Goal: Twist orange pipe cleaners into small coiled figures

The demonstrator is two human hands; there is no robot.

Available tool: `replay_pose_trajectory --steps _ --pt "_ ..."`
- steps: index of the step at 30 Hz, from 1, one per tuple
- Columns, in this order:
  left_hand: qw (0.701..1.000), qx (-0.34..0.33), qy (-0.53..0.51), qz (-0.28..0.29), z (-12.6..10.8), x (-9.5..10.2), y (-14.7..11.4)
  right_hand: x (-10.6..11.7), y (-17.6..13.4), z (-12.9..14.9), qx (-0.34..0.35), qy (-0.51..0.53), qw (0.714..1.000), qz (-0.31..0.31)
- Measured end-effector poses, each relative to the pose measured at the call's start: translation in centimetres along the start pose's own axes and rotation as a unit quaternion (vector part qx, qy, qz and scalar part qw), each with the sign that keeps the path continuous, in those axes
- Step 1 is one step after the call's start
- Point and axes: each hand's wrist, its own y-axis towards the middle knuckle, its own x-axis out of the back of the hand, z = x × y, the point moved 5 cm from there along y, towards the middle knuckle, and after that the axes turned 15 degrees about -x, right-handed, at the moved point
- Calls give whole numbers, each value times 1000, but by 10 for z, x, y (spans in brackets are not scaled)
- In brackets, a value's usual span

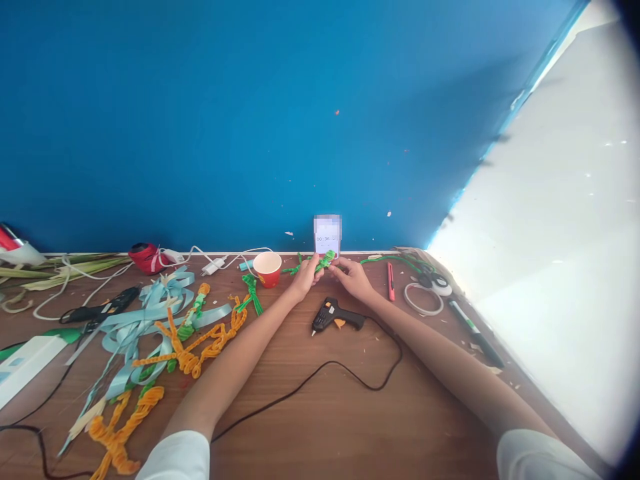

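Note:
Both arms reach to the far side of the table, where my hands meet in front of a phone (328,235) with a timer on its screen. My left hand (304,277) is closed around a green fuzzy pipe-cleaner figure (327,259), its ends sticking out on both sides. The fingers of my right hand (351,276) pinch at the figure's right side; what lies between these fingertips is too small to tell. Just below my hands a black glue gun (336,316) rests on its side, with its nozzle to the left.
A red paper cup (267,268) stands left of my hands. Orange pipe-cleaner figures (187,360) and light blue ribbon (130,340) cover the left side, near a white power strip (33,363). On the right lie a red utility knife (391,281) and a white ring (424,299).

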Motion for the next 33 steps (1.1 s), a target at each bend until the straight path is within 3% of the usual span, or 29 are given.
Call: replay_pose_trajectory --steps 6,16,27,33 --pt "998 17 -58 1 3 -3 -3 3 2 -6 -11 -3 1000 -11" --pt "994 21 -86 -70 12 7 -2 2 2 -4 -7 1 1000 4" --pt "997 26 -74 -18 15 1 -3 11 4 -15 -29 30 995 -87" --pt "999 11 -50 14 13 -5 -5 7 2 -9 -2 9 998 -65"
